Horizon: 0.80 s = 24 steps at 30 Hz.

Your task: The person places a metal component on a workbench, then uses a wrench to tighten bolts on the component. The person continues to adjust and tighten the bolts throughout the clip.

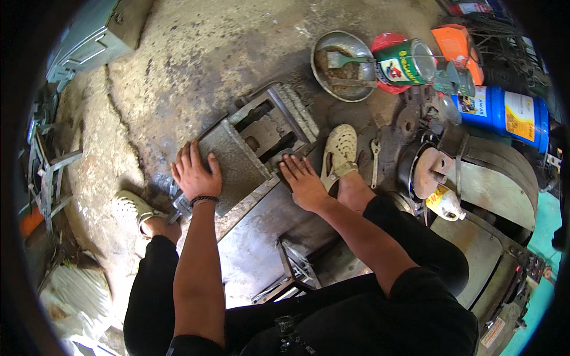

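Note:
A heavy grey metal casting [230, 155] with rectangular openings and a dark bar across its far end lies on the floor between my feet. My left hand [198, 173] rests on its left side, fingers stretched out and gripping nothing. My right hand [306, 185] lies flat, fingers extended, at the casting's near right edge, where a smooth grey metal surface [252, 222] begins. Whether the casting and this surface are joined, I cannot tell. The undersides of both palms are hidden.
To the right are a wrench [375, 161], a grinding wheel machine [436, 169], a white bottle [445, 203] and a blue container [502, 115]. Farther off stand a metal bowl [320, 50] holding a brush [347, 59] and a green can [409, 62]. A metal cabinet [98, 38] stands far left.

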### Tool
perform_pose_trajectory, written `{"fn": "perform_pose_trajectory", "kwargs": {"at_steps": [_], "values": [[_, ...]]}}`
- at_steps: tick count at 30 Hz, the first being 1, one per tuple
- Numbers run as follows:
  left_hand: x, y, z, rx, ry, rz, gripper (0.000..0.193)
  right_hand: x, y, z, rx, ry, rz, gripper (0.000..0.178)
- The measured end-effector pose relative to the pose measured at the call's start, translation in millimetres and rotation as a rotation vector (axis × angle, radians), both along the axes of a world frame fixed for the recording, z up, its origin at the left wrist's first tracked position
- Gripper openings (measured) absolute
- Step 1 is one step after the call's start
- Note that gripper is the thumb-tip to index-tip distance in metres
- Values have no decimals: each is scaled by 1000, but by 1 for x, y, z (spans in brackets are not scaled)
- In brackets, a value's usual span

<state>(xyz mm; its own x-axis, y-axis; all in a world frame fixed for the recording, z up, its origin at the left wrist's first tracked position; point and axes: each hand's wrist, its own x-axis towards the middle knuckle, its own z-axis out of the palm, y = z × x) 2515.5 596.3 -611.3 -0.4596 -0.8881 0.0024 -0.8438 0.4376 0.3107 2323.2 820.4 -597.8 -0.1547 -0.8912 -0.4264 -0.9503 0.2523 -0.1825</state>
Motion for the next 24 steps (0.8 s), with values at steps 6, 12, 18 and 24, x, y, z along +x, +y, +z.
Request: {"fn": "perform_pose_trajectory", "kwargs": {"at_steps": [6, 12, 18, 24], "values": [[1, 0, 0, -22, -46, -11, 56, -9, -10, 1, 57, -29, 73, 63], [-1, 2, 4, -49, -68, -32, 54, -9, -3, 2, -11, -85, 113, 60], [-2, 1, 4, -55, -76, -29, 54, -11, -9, 1, -41, 21, 40, 59], [-2, 1, 1, -51, -91, -23, 54, -14, -10, 0, -30, 48, 31, 57]]}}
